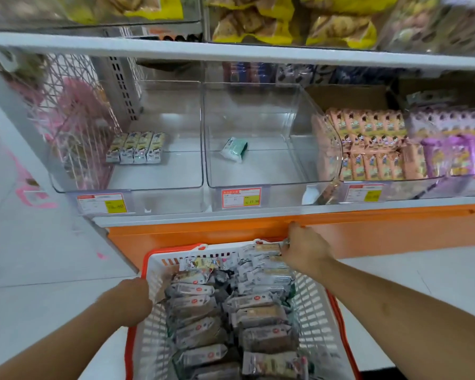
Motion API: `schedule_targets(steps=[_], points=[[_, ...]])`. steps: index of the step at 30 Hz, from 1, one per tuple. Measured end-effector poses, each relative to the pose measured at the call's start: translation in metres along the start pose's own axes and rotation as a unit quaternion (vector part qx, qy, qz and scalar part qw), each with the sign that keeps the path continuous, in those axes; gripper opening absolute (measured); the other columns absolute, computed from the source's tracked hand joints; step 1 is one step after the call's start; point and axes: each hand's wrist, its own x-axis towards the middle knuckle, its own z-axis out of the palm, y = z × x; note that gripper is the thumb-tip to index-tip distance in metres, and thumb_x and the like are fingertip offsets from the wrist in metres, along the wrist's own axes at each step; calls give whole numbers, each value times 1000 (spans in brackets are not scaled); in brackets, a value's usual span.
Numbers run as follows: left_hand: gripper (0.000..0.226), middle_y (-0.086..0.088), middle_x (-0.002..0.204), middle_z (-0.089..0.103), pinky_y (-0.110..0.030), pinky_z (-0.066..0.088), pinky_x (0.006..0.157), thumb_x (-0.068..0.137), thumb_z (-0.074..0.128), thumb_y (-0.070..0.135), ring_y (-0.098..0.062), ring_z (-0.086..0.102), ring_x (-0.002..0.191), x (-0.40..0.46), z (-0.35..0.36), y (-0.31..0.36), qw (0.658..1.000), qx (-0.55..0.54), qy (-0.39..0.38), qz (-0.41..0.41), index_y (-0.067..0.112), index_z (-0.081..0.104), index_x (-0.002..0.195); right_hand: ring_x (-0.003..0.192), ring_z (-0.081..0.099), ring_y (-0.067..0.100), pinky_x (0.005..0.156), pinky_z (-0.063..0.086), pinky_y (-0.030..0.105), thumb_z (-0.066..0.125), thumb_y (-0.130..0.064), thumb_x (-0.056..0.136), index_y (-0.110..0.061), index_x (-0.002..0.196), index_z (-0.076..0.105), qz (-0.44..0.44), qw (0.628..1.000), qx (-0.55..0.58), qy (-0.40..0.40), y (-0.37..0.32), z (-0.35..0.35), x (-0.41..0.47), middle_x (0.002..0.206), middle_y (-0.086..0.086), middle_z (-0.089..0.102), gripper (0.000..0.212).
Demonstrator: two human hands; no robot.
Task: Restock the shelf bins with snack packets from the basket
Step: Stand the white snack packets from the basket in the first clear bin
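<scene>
The shelf stood beyond both hands, its row of clear bins facing the person. The basket, white with an orange rim, sat closest in, between the two forearms and below the shelf's orange base, and it was packed with grey snack packets lying in rough rows. Up and ahead of the left hand, the left bin held only four small packets standing side by side near its back left corner. The middle bin, ahead between the hands, held a single green and white packet lying on its floor. Beyond the right hand, the bins further right were stacked with peach packets and purple packets. The left hand gripped the basket's left wall, fingers curled over its rim. The right hand reached into the far right corner of the basket and closed on packets there.
</scene>
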Motion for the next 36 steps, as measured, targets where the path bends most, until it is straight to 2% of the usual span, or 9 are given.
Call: schedule_targets(steps=[4, 7, 11, 17, 21, 27, 29, 31, 36], points=[[31, 4, 122, 65, -29, 54, 91, 103, 44, 32, -14, 64, 107, -28, -48, 15, 999, 20, 31, 29, 21, 58, 129, 84, 65, 16, 63, 53, 30, 65, -19, 87, -25, 105, 61, -40, 997, 16, -68, -12, -63, -20, 99, 0, 67, 20], [37, 4, 126, 67, -34, 53, 96, 103, 50, 47, -18, 64, 113, -59, -89, 29, 989, -64, 39, 126, 22, 64, 126, 68, 66, 10, 59, 52, 31, 66, -9, 89, -29, 101, 66, -83, 978, 155, -115, -27, -113, -45, 90, -1, 69, 23], [29, 16, 105, 72, -44, 56, 97, 93, 68, 52, -14, 72, 100, -110, -122, 46, 912, -326, 46, 246, 35, 65, 116, 77, 72, 19, 65, 56, 38, 56, 7, 92, -14, 103, 71, -152, 905, 353, -181, -54, -155, -83, 95, 7, 74, 29], [39, 7, 100, 71, -47, 60, 92, 85, 83, 39, -19, 73, 95, -159, -132, 53, 826, -463, 60, 316, 32, 63, 118, 78, 60, 35, 62, 46, 40, 57, -8, 82, -1, 114, 67, -197, 814, 506, -209, -102, -162, -105, 93, 20, 68, 34], [43, -1, 89, 71, -44, 64, 79, 84, 86, 24, -23, 73, 84, -162, -136, 39, 782, -549, 83, 282, 23, 61, 119, 68, 63, 26, 59, 49, 40, 61, -19, 103, -8, 111, 66, -198, 843, 481, -141, -130, -154, -104, 81, 13, 68, 15], [29, -10, 86, 70, -32, 63, 73, 91, 76, 17, -16, 71, 80, -158, -144, 25, 721, -635, 48, 274, 4, 65, 114, 52, 56, 24, 52, 48, 36, 67, -39, 101, -8, 100, 66, -184, 860, 476, -31, -161, -148, -100, 62, 3, 61, 31], [21, -14, 93, 73, -24, 60, 64, 92, 74, 13, -19, 73, 78, -158, -149, 20, 712, -650, 61, 257, 6, 67, 111, 61, 62, 28, 58, 51, 41, 62, -36, 104, -19, 109, 69, -174, 841, 512, -29, -165, -148, -97, 72, 6, 67, 19], [15, -15, 94, 75, -32, 64, 72, 93, 73, 7, -23, 75, 83, -154, -153, 13, 695, -675, 80, 236, 6, 69, 108, 75, 69, 30, 64, 55, 45, 61, -26, 105, -30, 123, 66, -180, 813, 553, -33, -167, -149, -96, 90, 7, 74, 19], [20, -17, 100, 77, -40, 65, 82, 93, 73, 6, -30, 76, 95, -145, -157, 3, 643, -733, 100, 198, 2, 69, 112, 110, 64, 2, 92, 54, 30, 79, -44, 89, -57, 128, 54, -267, 892, 364, -12, -176, -137, -110, 123, -26, 63, 48]])
